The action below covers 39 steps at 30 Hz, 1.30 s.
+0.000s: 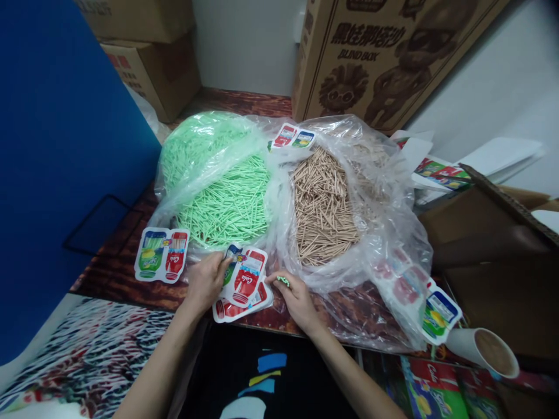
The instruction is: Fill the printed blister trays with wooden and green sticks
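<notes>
My left hand (208, 281) grips the left side of a twin pouch (247, 278) printed with a red Cola can and a green Sprite can. Beneath it lies a stack of similar pouches (227, 311) on the table. My right hand (298, 299) is closed around a small bundle of light green sticks (283, 281), their ends showing at the fingers, just right of the pouch. Beyond my hands, a clear plastic bag holds a heap of green sticks (227, 203). To its right another bag holds brown sticks (325, 209).
A pouch with sticks in it (162, 254) lies at the left, another (293, 136) between the bags. Cardboard boxes stand behind, including a tall one (353, 64). An open carton (493, 273) and a paper cup (484, 351) are at the right. A blue panel (65, 145) borders the left.
</notes>
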Each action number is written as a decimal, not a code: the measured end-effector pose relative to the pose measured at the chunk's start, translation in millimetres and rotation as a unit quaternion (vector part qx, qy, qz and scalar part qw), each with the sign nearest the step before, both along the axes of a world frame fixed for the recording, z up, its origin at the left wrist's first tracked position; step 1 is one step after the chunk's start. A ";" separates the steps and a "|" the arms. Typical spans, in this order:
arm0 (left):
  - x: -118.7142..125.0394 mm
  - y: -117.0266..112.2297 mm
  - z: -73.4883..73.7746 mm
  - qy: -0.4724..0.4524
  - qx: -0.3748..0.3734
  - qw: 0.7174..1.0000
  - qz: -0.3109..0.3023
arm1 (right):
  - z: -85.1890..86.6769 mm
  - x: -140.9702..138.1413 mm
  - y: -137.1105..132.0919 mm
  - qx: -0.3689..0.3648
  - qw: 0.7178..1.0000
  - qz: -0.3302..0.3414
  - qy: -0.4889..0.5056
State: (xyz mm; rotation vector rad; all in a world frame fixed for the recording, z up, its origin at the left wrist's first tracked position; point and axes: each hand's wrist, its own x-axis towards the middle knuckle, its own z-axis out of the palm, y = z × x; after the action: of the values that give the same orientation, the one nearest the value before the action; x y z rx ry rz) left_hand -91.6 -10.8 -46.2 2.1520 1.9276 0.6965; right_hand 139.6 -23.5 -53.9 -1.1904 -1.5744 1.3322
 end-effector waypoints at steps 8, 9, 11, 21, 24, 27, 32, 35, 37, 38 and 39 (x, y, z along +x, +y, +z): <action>1.7 -2.5 10.7 0.009 -0.025 1.000 0.011 | -0.8 -1.1 -0.3 0.006 1.000 -0.004 -0.002; 3.5 -2.2 13.6 0.030 -0.042 0.998 0.030 | -0.7 -1.4 -0.4 0.007 1.000 -0.005 -0.002; 8.7 -1.1 17.6 0.054 -0.061 0.994 0.071 | -0.2 -1.8 -0.6 0.010 1.000 -0.006 0.000; 25.6 0.3 5.8 -0.041 0.038 0.996 0.069 | 2.2 -1.4 -1.2 0.012 1.000 -0.004 0.009; 20.2 -1.6 8.0 -0.089 0.043 0.995 0.024 | -1.8 -0.9 -1.1 0.013 1.000 -0.009 0.008; 15.2 -3.9 13.5 -0.126 0.033 0.991 -0.014 | -2.4 -1.0 -1.1 0.005 1.000 -0.012 0.010; 10.6 -12.6 21.7 -0.178 0.031 0.983 0.022 | 26.6 -6.8 13.6 -0.033 0.998 -0.010 0.047; 11.6 -18.6 21.1 -0.219 0.021 0.975 0.040 | 55.6 -18.4 41.8 -0.024 0.999 -0.007 0.046; 14.9 -21.5 19.2 -0.259 0.010 0.965 0.042 | 70.5 -30.4 67.2 -0.006 0.999 0.009 0.034; 17.3 -22.4 18.2 -0.277 0.005 0.960 0.045 | 75.2 -37.3 80.6 0.007 0.999 0.023 0.023; 19.8 -23.0 17.3 -0.292 0.001 0.955 0.047 | 78.0 -44.3 93.6 0.022 0.999 0.038 0.013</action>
State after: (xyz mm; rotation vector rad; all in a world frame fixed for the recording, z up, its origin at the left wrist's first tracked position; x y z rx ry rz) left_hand -71.8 -33.8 -28.9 1.6001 1.6987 1.1886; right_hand 95.2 70.1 24.0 -1.0927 -1.6370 1.3479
